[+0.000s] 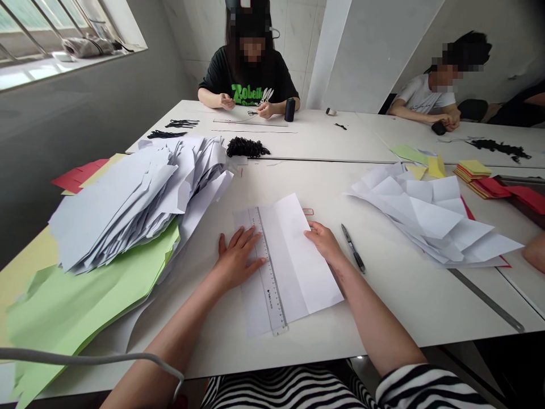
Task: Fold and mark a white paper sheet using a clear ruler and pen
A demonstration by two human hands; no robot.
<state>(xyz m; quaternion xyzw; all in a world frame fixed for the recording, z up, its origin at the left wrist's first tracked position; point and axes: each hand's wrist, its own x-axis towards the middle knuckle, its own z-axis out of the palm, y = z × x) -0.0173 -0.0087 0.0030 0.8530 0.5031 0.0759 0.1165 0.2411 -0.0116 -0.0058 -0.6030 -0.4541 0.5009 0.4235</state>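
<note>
A creased sheet of white paper [293, 255] lies on the table in front of me, its right part lifted along a lengthwise crease. On its left part rests a clear plastic ruler [272, 289], set along the sheet. My left hand [239, 255] is spread flat, its fingers pressing on the ruler and paper. At the sheet's right edge, my right hand [324, 241] pinches the paper between thumb and fingers. A black pen [353, 249] lies just right of my right hand.
A tall stack of white sheets [123, 199] sits on green paper [97, 301] at left. Folded white papers [430, 221] and a metal ruler [487, 298] lie at right. Across the table, a person handles black cord near a thread spool [290, 110]. A grey cable [85, 359] crosses the lower left.
</note>
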